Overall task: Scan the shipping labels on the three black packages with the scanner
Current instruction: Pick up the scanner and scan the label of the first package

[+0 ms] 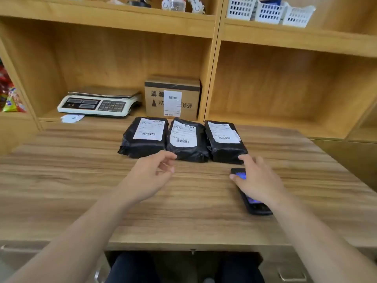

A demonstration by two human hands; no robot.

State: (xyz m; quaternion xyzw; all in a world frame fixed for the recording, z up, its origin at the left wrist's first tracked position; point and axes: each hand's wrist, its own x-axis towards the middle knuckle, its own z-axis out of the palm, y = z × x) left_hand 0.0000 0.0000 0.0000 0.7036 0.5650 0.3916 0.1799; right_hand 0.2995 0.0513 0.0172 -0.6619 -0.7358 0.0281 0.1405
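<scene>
Three black packages lie side by side at the far middle of the wooden desk, each with a white shipping label facing up: the left package (142, 139), the middle package (186, 141) and the right package (224, 141). A black handheld scanner (252, 198) with a lit screen lies flat on the desk in front of the right package. My right hand (258, 179) rests over the scanner with its fingers spread, not lifting it. My left hand (151, 174) hovers just before the left and middle packages, fingers loosely curled and apart, holding nothing.
Behind the packages, a cardboard box (172, 98) with a label and a white weighing scale (98, 103) stand in the wooden shelf unit. A paper slip (72, 118) lies by the scale. White baskets (269, 11) sit on the upper shelf. The desk's front edge (183, 245) is near my legs.
</scene>
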